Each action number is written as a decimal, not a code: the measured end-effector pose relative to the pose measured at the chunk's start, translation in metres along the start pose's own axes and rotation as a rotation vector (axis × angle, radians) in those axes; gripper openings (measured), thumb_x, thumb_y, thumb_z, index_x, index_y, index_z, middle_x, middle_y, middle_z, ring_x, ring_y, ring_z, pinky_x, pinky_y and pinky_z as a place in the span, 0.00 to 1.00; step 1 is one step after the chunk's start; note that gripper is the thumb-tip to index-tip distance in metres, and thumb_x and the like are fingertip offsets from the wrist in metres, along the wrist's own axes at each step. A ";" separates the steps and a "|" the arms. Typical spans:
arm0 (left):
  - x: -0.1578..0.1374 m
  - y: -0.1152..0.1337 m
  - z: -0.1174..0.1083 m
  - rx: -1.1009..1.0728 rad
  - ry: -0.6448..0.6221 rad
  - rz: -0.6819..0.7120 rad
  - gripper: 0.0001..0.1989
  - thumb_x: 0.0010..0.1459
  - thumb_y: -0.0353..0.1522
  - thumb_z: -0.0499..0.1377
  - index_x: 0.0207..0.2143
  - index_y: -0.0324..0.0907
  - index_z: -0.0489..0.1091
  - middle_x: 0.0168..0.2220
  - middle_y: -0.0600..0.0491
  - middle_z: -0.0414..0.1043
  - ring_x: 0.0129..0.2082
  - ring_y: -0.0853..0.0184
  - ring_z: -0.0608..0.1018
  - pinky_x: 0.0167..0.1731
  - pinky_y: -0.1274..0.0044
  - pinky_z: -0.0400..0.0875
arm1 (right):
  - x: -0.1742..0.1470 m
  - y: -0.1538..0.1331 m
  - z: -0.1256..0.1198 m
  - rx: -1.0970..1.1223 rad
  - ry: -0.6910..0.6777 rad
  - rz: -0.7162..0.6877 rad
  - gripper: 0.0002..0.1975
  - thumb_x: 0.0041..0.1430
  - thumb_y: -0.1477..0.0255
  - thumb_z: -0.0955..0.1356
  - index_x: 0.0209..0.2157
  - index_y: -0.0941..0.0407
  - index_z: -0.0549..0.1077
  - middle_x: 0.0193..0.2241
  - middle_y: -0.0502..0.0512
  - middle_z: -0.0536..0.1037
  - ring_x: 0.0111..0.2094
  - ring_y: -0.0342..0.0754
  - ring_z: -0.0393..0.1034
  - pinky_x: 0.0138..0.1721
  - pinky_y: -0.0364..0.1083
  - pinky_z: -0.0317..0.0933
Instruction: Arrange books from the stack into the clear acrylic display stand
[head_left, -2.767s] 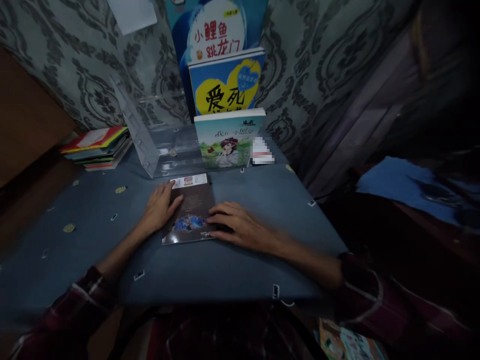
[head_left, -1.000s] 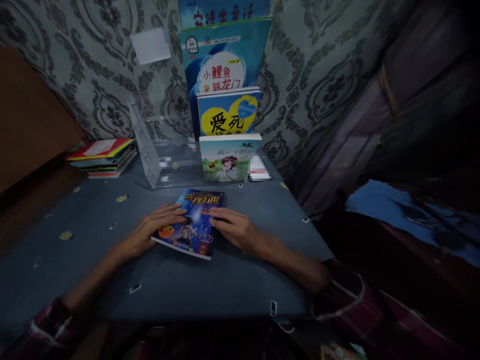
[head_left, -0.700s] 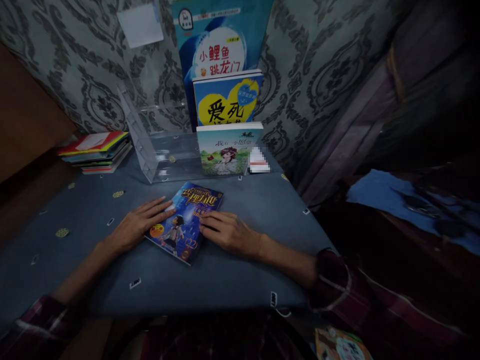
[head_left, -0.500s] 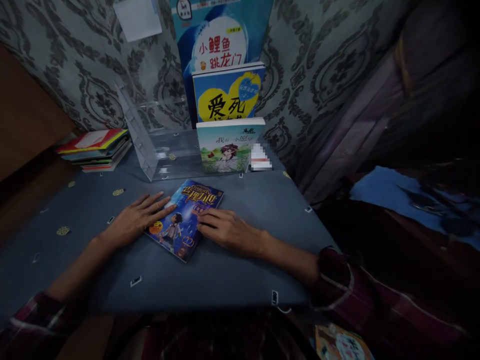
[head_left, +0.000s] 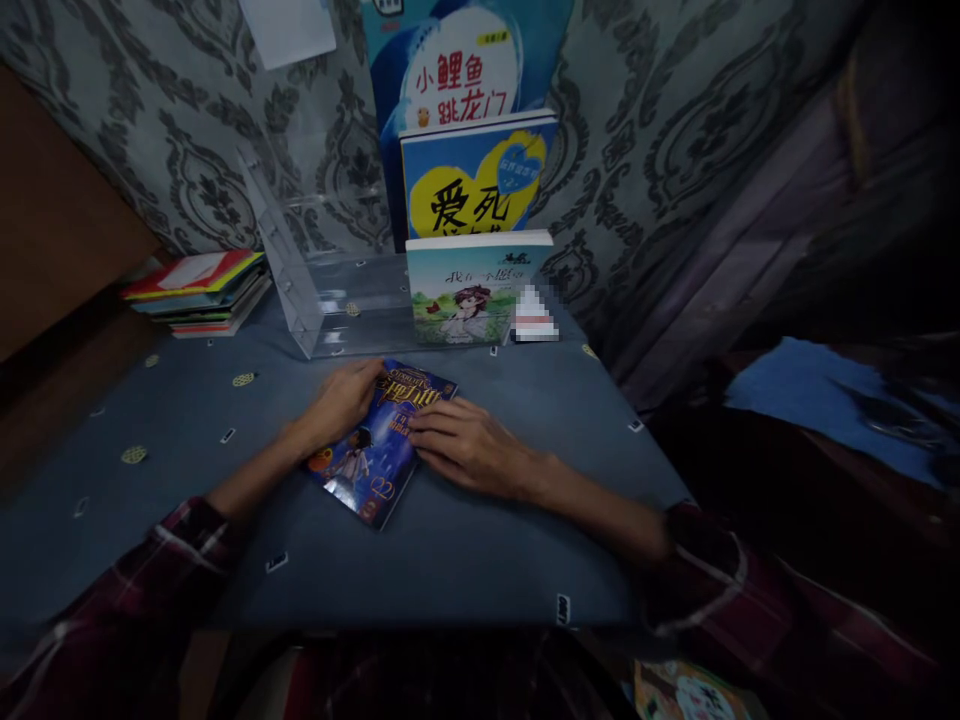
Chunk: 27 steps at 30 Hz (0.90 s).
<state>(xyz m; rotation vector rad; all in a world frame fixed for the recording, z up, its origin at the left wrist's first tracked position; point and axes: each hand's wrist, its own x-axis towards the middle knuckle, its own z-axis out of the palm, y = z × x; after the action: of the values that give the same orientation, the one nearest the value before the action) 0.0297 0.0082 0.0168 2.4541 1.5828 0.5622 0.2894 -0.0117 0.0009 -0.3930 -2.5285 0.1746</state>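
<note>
Blue book [head_left: 375, 450]: askew on the counter [head_left: 480, 560], between its front edge and the clear rack [head_left: 291, 270].
Handling: probably light, bendy, slick-covered; best taken by opposite edges.
Left grip [head_left: 349, 393]: fingers bent at the book's upper-left edge; pinch hidden, cannot tell.
Right grip [head_left: 461, 440]: half-curled over the cover's right side; hold unclear.

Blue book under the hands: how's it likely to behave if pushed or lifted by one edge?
The blue book looks like a thin paperback, so it would probably flex when lifted. Its cover catches a glossy sheen, so it may feel somewhat slippery. Lying low on the tabletop, it would likely slide rather than tip.
</note>
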 end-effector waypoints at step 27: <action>0.007 0.009 0.010 0.147 -0.053 0.050 0.29 0.62 0.21 0.50 0.63 0.44 0.70 0.61 0.43 0.72 0.59 0.53 0.76 0.61 0.58 0.68 | -0.010 0.042 0.009 0.302 0.194 0.495 0.13 0.67 0.73 0.67 0.47 0.52 0.83 0.52 0.60 0.83 0.53 0.56 0.77 0.55 0.62 0.70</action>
<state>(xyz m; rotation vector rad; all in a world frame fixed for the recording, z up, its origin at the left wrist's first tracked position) 0.0439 0.0110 0.0128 2.5978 1.5998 0.3976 0.3022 0.0248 -0.0199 -0.8590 -2.1285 0.6632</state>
